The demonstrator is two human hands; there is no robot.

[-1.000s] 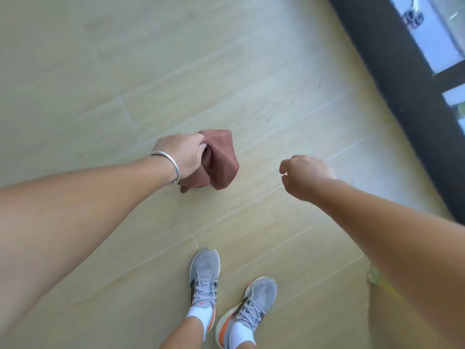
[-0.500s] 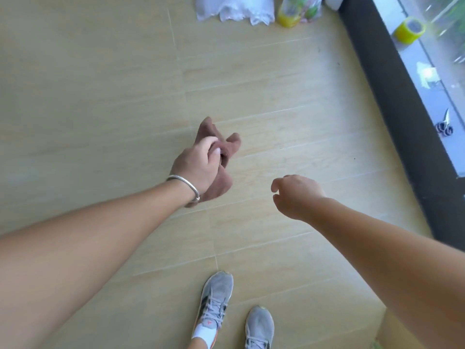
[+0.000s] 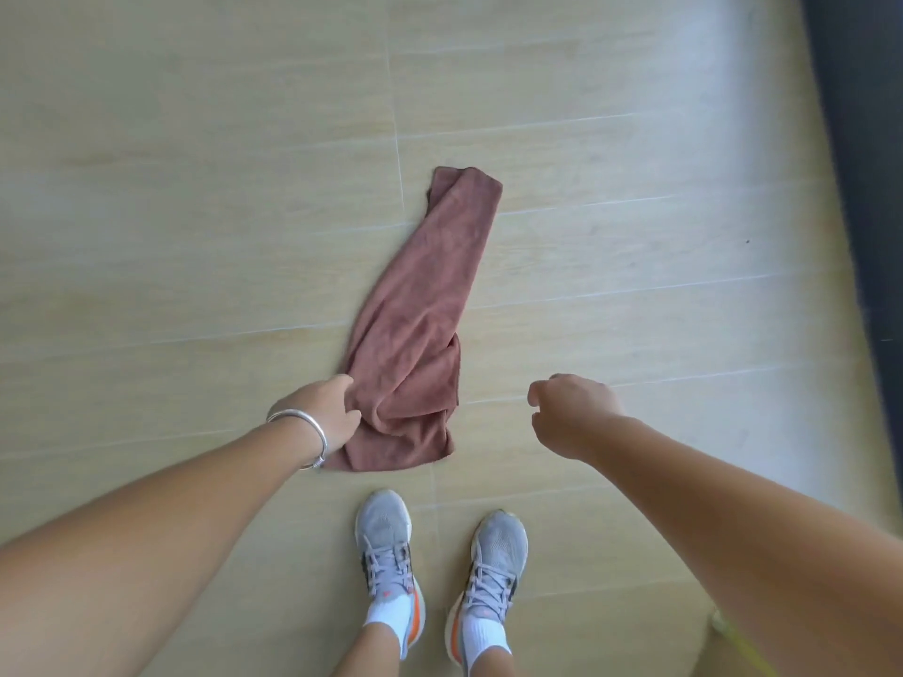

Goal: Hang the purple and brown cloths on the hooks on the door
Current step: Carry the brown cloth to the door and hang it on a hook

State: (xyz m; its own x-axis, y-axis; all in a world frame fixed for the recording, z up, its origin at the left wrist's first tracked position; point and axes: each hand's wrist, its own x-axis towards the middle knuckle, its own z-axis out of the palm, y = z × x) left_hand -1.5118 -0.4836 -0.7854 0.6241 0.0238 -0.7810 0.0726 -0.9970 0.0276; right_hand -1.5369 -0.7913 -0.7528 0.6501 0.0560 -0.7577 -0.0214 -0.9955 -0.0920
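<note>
**Soft brown cloth hangs long from one corner**

Your reddish-brown terry cloth (image 3: 420, 324) dangles limp and light above the pale wood-plank floor (image 3: 195, 188). Your left hand (image 3: 326, 411) pinches its bunched end; your right hand (image 3: 569, 412), loosely curled, holds nothing. Grip an edge for hooking.

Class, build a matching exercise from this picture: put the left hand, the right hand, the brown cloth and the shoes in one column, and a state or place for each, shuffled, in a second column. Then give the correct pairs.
Column one:
1. left hand
2. right hand
3. brown cloth
4. shoes

Column two:
A. loosely curled, holding nothing
B. grey, with white socks, at the bottom of the view
C. wears a silver bangle at the wrist and grips fabric
D. unrolled into a long hanging shape above the floor

Pairs: 1-C, 2-A, 3-D, 4-B
</note>
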